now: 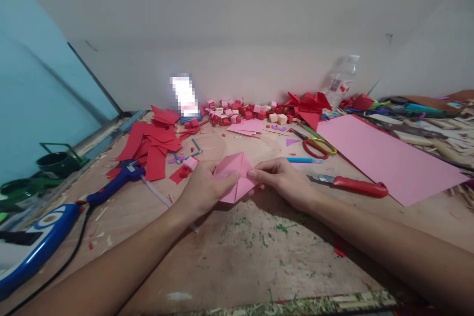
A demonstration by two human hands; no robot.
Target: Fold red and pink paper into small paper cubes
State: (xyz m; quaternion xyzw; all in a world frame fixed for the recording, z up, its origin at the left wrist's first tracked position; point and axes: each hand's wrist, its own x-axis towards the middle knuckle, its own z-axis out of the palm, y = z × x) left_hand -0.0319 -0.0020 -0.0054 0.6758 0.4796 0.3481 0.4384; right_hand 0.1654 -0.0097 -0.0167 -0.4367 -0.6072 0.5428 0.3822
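Observation:
A folded piece of pink paper is held between my two hands above the wooden table, its crease lines showing. My left hand pinches its left side, the thumb lying across the front. At the right edge, my right hand grips the paper between thumb and fingers. The fingers behind the sheet are partly hidden. Just left of my left hand lie a small pink cube and red paper. Beyond my right hand rests a blue pen.
A red-handled utility knife, scissors and a large pink sheet lie right. Red paper strips and a blue glue gun lie left. Small paper cubes, a lit phone and a plastic bottle stand at the back.

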